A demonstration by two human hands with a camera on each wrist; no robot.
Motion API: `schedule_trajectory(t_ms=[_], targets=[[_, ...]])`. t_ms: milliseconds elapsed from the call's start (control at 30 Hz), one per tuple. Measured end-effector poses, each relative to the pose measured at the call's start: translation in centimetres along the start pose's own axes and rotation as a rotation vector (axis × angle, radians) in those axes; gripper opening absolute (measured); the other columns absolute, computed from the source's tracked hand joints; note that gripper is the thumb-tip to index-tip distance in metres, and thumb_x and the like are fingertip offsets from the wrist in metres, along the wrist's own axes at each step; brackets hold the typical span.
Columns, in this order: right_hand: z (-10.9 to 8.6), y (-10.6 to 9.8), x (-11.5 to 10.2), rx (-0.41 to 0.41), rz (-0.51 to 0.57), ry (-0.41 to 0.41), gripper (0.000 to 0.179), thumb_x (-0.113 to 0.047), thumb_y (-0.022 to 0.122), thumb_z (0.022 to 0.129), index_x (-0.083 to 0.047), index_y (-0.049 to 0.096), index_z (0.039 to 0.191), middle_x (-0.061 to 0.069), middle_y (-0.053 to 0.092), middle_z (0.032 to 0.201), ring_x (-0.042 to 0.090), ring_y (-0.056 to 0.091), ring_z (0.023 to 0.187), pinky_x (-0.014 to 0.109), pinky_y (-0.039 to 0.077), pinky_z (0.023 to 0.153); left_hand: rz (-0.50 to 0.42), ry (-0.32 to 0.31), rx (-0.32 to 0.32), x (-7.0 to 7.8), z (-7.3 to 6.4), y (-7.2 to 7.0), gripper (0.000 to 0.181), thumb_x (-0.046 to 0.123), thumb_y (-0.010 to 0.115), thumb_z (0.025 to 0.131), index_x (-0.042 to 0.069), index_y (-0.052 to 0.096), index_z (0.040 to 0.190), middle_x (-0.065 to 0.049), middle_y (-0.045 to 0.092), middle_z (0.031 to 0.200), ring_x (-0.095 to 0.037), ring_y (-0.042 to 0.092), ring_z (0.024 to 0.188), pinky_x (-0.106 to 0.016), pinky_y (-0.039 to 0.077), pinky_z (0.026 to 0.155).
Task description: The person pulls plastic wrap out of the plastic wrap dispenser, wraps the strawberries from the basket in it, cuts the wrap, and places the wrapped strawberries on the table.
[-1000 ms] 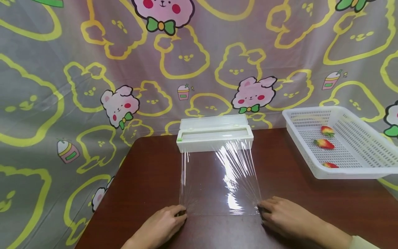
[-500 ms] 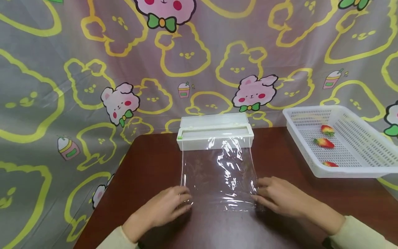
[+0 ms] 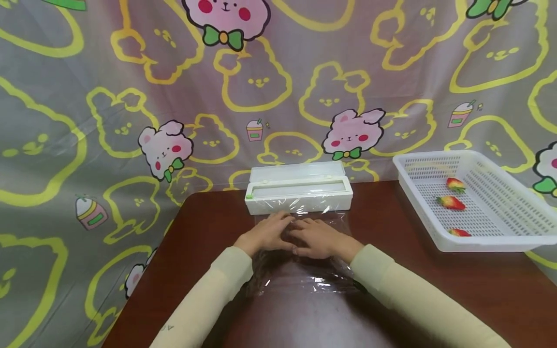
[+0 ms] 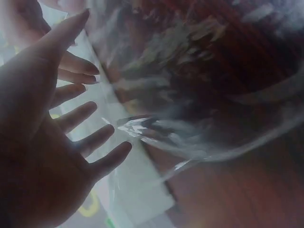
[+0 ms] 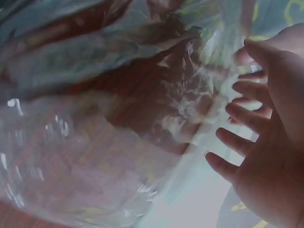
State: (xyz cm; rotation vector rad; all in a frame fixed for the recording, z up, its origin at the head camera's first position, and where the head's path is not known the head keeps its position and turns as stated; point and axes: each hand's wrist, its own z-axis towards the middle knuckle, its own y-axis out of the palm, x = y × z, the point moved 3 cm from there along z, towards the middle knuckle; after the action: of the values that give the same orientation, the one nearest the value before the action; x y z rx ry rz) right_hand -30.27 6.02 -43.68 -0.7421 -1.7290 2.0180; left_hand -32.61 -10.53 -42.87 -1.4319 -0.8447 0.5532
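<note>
Plastic film (image 3: 319,285) extends from the white box (image 3: 261,206); over it, left hand (image 3: 267,233) and right hand (image 3: 319,239) spread their fingers, gripping nothing. Smoothing seems the step; next move probably needs light pressure.

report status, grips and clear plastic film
Left grip, right grip: fingers spread, over clear plastic film. Film wrinkled, slack. Long white plastic box just ahead; no obstruction visible.

Pale-cream cloth left sleeve (image 3: 197,299) worn, ending in broad cuff (image 3: 238,266); small dark angular mark (image 3: 167,327) seen well up-arm from cuff; matching right sleeve (image 3: 417,295) worn, right of cuff.
</note>
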Motion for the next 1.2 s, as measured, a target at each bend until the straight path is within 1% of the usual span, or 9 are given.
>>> schedule_trajectory(t_ms=[167, 333, 567, 700, 800, 900, 1000, 1100, 1200], targets=[[0.2, 1.0, 1.7, -0.068, 0.051, 0.095, 0.058, -0.046, 0.067, 0.095, -0.016, 0.059, 0.144, 0.011, 0.047, 0.154, 0.04, 0.044, 0.137, 0.07, 0.04, 0.101, -0.035, -0.029, -0.006, -0.9, -0.1, 1.1, 0.08, 0.056, 0.077, 0.086, 0.018, 0.049, 0.15, -0.008, 0.045, 0.149, -0.035, 0.047, 0.133, -0.057, 0.044, 0.104], [-0.9, 1.1, 3.9, -0.083, 0.078, 0.173, 0.068, -0.05, 0.072, 0.089, -0.016, 0.057, 0.146, 0.012, 0.049, 0.149, 0.041, 0.044, 0.136, 0.071, 0.039, 0.1, -0.001, -0.067, -0.029, -2.2, -1.0, 1.9, 0.088, 0.064, 0.077, 0.081, 0.02, 0.048, 0.151, -0.009, 0.041, 0.154, -0.038, 0.041, 0.139, -0.06, 0.041, 0.106], [-4.0, 0.2, 7.8, -0.061, 0.051, 0.293, 0.084, -0.063, 0.076, 0.08, -0.015, 0.057, 0.146, 0.017, 0.048, 0.15, 0.043, 0.042, 0.138, 0.072, 0.039, 0.1, 0.011, -0.104, -0.03, -4.7, -2.8, 1.5, 0.101, 0.066, 0.082, 0.074, 0.02, 0.044, 0.154, -0.009, 0.037, 0.158, -0.04, 0.037, 0.142, -0.063, 0.038, 0.108], [-6.2, -0.5, 9.5, -0.079, 0.073, 0.351, 0.088, -0.062, 0.08, 0.078, -0.012, 0.056, 0.146, 0.02, 0.046, 0.151, 0.045, 0.045, 0.134, 0.07, 0.041, 0.1, -0.005, -0.147, -0.065, -6.7, -4.2, 1.3, 0.106, 0.065, 0.084, 0.073, 0.018, 0.04, 0.157, -0.011, 0.035, 0.16, -0.042, 0.034, 0.143, -0.065, 0.035, 0.11], [-7.5, -1.2, 10.0, -0.108, 0.085, 0.374, 0.086, -0.058, 0.082, 0.078, -0.01, 0.057, 0.145, 0.021, 0.048, 0.148, 0.043, 0.047, 0.129, 0.067, 0.043, 0.1, -0.002, -0.189, -0.091, -7.6, -4.9, 1.1, 0.109, 0.063, 0.084, 0.073, 0.015, 0.037, 0.158, -0.013, 0.033, 0.161, -0.042, 0.033, 0.144, -0.067, 0.031, 0.112], [-8.0, -2.0, 9.6, -0.108, 0.066, 0.37, 0.08, -0.053, 0.084, 0.078, -0.008, 0.061, 0.14, 0.019, 0.052, 0.143, 0.042, 0.049, 0.126, 0.065, 0.043, 0.1, 0.02, -0.192, -0.088, -7.2, -4.8, 0.9, 0.111, 0.063, 0.085, 0.072, 0.014, 0.035, 0.158, -0.012, 0.034, 0.161, -0.041, 0.032, 0.145, -0.066, 0.031, 0.113], [-7.9, -2.4, 8.3, -0.081, 0.052, 0.31, 0.072, -0.046, 0.084, 0.08, -0.006, 0.063, 0.136, 0.018, 0.055, 0.138, 0.04, 0.052, 0.123, 0.062, 0.046, 0.098, 0.01, -0.123, -0.064, -5.4, -4.2, 0.7, 0.113, 0.065, 0.084, 0.071, 0.011, 0.036, 0.158, -0.014, 0.035, 0.16, -0.041, 0.032, 0.146, -0.065, 0.032, 0.113], [-7.5, -2.2, 6.6, -0.084, 0.078, 0.214, 0.067, -0.039, 0.082, 0.081, -0.006, 0.063, 0.136, 0.018, 0.055, 0.137, 0.04, 0.053, 0.123, 0.058, 0.049, 0.095, -0.018, -0.044, -0.067, -3.3, -3.5, 0.9, 0.113, 0.066, 0.083, 0.072, 0.011, 0.035, 0.158, -0.014, 0.033, 0.161, -0.042, 0.031, 0.147, -0.063, 0.033, 0.113], [-7.3, -1.5, 5.3, -0.119, 0.115, 0.157, 0.065, -0.034, 0.083, 0.078, -0.007, 0.063, 0.134, 0.018, 0.054, 0.137, 0.041, 0.053, 0.123, 0.056, 0.051, 0.094, -0.022, -0.022, -0.099, -2.0, -3.4, 1.4, 0.112, 0.067, 0.082, 0.073, 0.015, 0.034, 0.159, -0.015, 0.03, 0.164, -0.044, 0.03, 0.147, -0.063, 0.033, 0.114]])
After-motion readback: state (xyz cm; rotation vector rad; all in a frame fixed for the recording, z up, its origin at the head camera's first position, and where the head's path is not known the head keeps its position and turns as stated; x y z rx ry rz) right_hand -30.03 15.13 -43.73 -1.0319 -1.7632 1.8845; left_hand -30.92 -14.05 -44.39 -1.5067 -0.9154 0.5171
